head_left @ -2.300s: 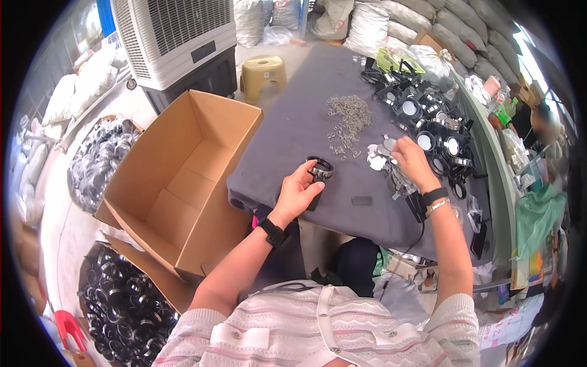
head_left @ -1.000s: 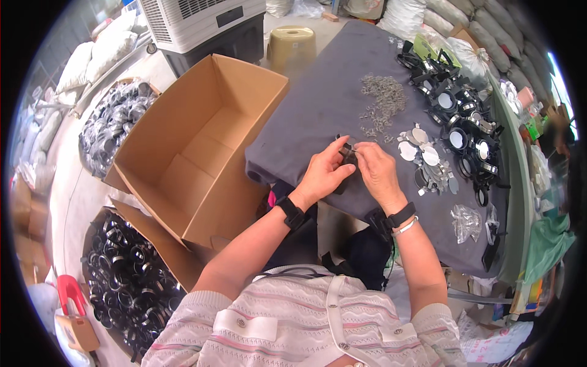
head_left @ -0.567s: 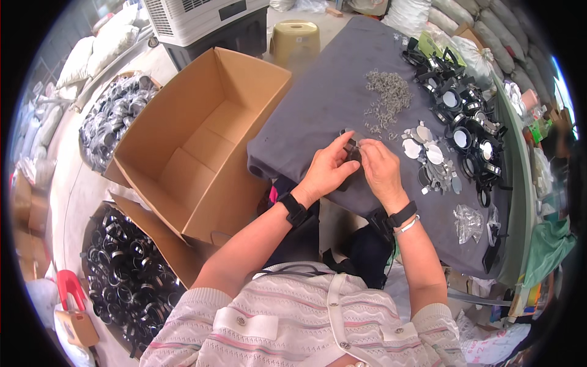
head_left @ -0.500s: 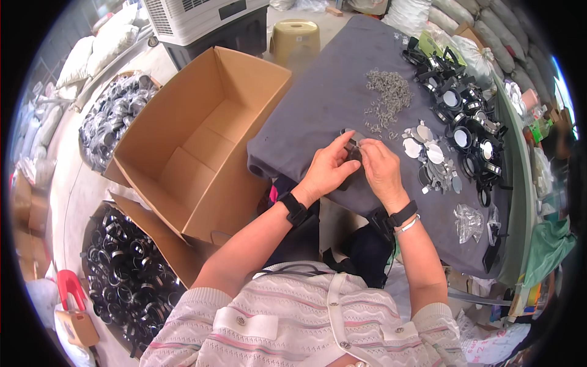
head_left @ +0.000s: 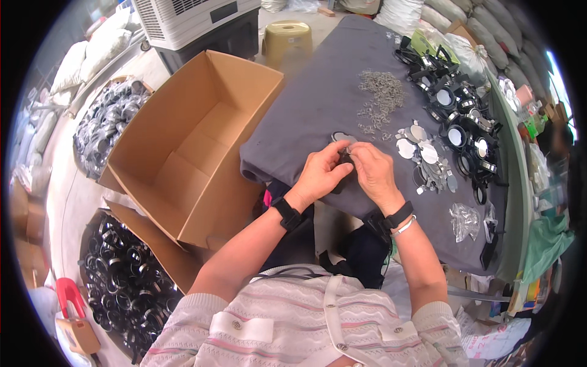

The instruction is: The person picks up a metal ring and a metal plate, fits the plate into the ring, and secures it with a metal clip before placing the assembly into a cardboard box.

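Over the table's near edge, my left hand (head_left: pixel 319 175) is closed round a small dark part (head_left: pixel 346 160), mostly hidden by my fingers. A flat grey disc (head_left: pixel 342 136) shows just beyond my fingertips; whether it is joined to the dark part I cannot tell. My right hand (head_left: pixel 374 172) meets the left one, its thumb and fingers pinched at the same part. To the right of my hands lie loose silvery discs (head_left: pixel 428 153). Farther off is a spread of small metal clips or rings (head_left: pixel 382 98).
Black ring-shaped parts with discs (head_left: pixel 455 116) crowd the table's (head_left: pixel 312 92) right side, near clear plastic bags (head_left: pixel 466 221). An open cardboard box (head_left: pixel 214 183) stands at the left. Beside it are a box of black rings (head_left: pixel 125 275) and a heap of wrapped parts (head_left: pixel 113 116).
The grey disc shows more beyond my fingertips now. My hands have turned slightly and stay together on the dark part. The whole view has shifted a little.
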The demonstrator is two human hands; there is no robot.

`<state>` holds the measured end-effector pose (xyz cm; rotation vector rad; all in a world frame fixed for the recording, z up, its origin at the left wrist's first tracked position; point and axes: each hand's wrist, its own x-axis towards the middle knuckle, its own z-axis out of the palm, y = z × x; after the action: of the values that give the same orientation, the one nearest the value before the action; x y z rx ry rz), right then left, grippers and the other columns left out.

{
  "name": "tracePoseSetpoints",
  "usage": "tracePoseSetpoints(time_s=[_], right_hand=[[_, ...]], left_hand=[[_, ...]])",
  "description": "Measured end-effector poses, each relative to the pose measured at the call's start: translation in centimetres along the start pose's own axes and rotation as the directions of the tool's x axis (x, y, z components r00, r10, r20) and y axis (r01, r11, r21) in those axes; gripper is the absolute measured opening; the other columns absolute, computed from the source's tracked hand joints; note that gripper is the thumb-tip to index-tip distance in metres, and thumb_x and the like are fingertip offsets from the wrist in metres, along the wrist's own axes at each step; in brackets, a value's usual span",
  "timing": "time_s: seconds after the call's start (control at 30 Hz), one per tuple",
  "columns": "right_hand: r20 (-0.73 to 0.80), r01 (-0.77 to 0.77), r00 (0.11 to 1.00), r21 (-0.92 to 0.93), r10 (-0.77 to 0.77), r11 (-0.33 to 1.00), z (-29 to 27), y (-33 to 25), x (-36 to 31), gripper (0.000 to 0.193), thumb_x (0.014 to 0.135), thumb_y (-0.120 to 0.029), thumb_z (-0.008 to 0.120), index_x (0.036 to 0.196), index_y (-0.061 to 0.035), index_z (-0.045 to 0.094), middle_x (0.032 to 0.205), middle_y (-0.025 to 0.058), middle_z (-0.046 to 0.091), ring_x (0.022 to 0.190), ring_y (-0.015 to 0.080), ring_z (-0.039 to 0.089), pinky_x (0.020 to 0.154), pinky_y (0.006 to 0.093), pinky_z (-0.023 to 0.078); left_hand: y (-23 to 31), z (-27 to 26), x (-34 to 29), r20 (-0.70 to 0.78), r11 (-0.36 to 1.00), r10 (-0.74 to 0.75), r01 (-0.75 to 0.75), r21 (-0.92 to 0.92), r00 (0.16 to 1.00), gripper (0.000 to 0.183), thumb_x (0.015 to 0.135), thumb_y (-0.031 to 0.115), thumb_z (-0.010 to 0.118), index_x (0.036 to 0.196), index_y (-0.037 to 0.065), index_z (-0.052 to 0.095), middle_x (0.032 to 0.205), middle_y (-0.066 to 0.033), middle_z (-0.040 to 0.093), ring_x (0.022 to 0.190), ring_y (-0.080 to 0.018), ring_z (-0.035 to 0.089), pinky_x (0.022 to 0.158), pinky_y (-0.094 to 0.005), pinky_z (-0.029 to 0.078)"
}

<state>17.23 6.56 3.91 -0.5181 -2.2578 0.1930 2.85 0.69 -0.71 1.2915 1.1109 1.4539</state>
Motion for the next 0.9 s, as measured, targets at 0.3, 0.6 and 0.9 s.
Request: tracePoseSetpoints(time_s=[0.3, 0.6, 0.9], right_hand=[[0.063, -0.025, 0.998, 0.022, 0.023, 0.999, -0.4, -0.2, 0.3, 0.009, 0.08, -0.003, 0.06, 0.085, -0.0034, 0.054, 0.087, 0.0086, 0.062, 0.077, 0.0295, 0.061, 0.062, 0.0377, 0.05], [0.12, -0.703, 0.707, 0.008, 0.697, 0.711, -1.9, 7.8, 2.0, 0.015, 0.082, -0.014, 0.066, 0.084, 0.0, 0.062, 0.076, 0.0147, 0.063, 0.071, 0.0271, 0.062, 0.065, 0.0365, 0.048], [0.305, -0.551, 0.736, -0.248, 0.604, 0.797, -0.8, 8.8, 1.9, 0.015, 0.074, -0.009, 0.07, 0.083, -0.0003, 0.061, 0.084, 0.021, 0.062, 0.082, 0.0388, 0.06, 0.072, 0.0436, 0.048]], left_hand=[[0.4, 0.2, 0.4, -0.146, 0.998, 0.011, -0.002, 0.063, 0.989, 0.024, 0.09, 0.008, 0.053, 0.113, 0.005, 0.059, 0.068, 0.0044, 0.056, 0.05, -0.0014, 0.045, 0.044, -0.0198, 0.037], [0.5, 0.7, 0.4, -0.179, 0.996, 0.003, 0.013, 0.09, 0.984, 0.02, 0.092, 0.009, 0.051, 0.108, 0.005, 0.061, 0.056, 0.0066, 0.047, 0.045, -0.0013, 0.041, 0.043, -0.0202, 0.034], [0.5, 0.8, 0.4, -0.193, 0.993, 0.029, -0.007, 0.115, 0.981, 0.019, 0.092, 0.009, 0.051, 0.107, 0.004, 0.061, 0.054, 0.0064, 0.047, 0.044, -0.0015, 0.04, 0.043, -0.021, 0.035]])
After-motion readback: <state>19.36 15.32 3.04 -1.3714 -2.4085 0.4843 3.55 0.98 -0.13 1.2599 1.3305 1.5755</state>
